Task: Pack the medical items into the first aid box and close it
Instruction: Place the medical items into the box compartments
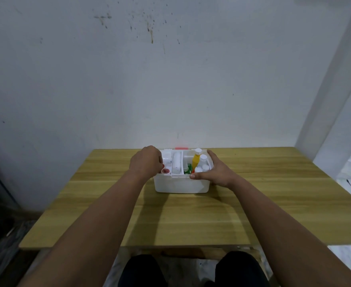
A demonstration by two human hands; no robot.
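A white first aid box (180, 185) stands open at the far middle of the wooden table. Its divided top holds a white roll (176, 163), a yellow bottle (196, 160), small white bottles (203, 165), a green packet (188, 168) and a red-centred tape roll (166, 171). My left hand (146, 162) is curled over the box's left compartment, fingers bent down inside; whether it holds anything is hidden. My right hand (216, 171) grips the box's right front corner, thumb along the front rim. A red piece (179, 148) shows behind the box.
The wooden table (253, 204) ends at a stained white wall just behind the box. A white pillar (336, 90) rises at the right. My knees in dark trousers (141, 270) show below the table's near edge.
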